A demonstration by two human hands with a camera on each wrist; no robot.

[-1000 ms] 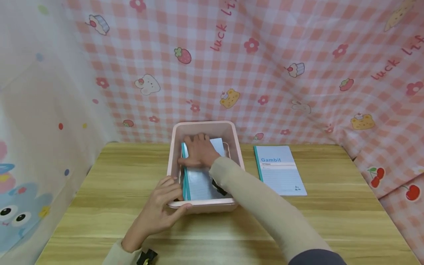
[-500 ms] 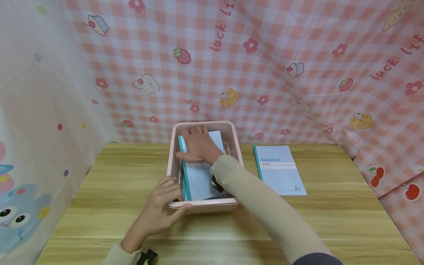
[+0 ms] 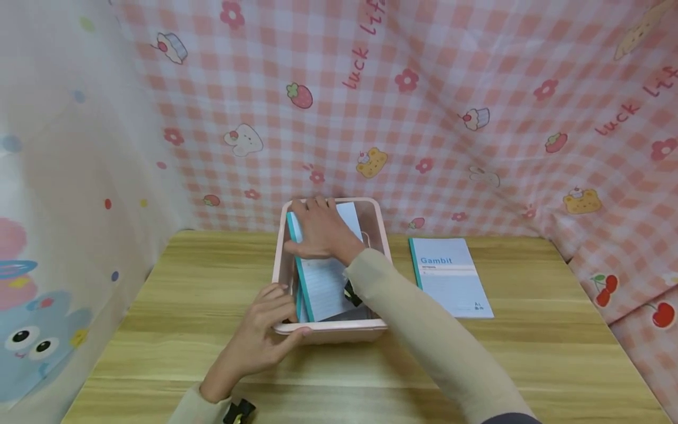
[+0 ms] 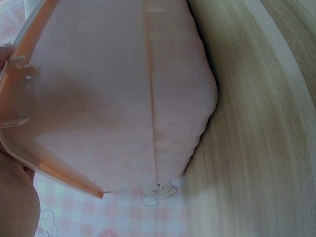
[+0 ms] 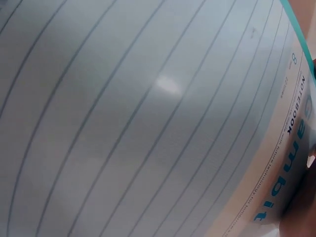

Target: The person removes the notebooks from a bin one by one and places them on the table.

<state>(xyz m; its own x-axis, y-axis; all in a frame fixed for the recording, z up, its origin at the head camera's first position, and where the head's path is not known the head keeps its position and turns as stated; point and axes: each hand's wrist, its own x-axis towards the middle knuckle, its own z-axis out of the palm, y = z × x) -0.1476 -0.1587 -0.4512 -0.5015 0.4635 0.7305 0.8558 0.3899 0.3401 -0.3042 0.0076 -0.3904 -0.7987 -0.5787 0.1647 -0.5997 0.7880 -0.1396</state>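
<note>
Notebook [image 3: 454, 287] beside pink bin [image 3: 344, 337], checked cloth [image 3: 450, 76] behind, sleeve [image 3: 429, 333] crossing bin's rim [image 3: 339, 325]

A pale notebook [image 5: 123, 133] nearly fills the view, its cover bowed and crossed by dark slanting lines. A small patch of glare [image 5: 169, 85] shines near the middle. Toward the right runs a peach band [image 5: 249, 180] beside the blue word "Gambit" [image 5: 284, 170]. A teal strip [image 5: 297, 27] edges the upper right; the right grip [image 5: 300, 205], partly cut off, shows lower right.

Pale notebook [image 3: 329, 287] (teal-spined) slants inside the pink bin [image 3: 344, 335].
</note>
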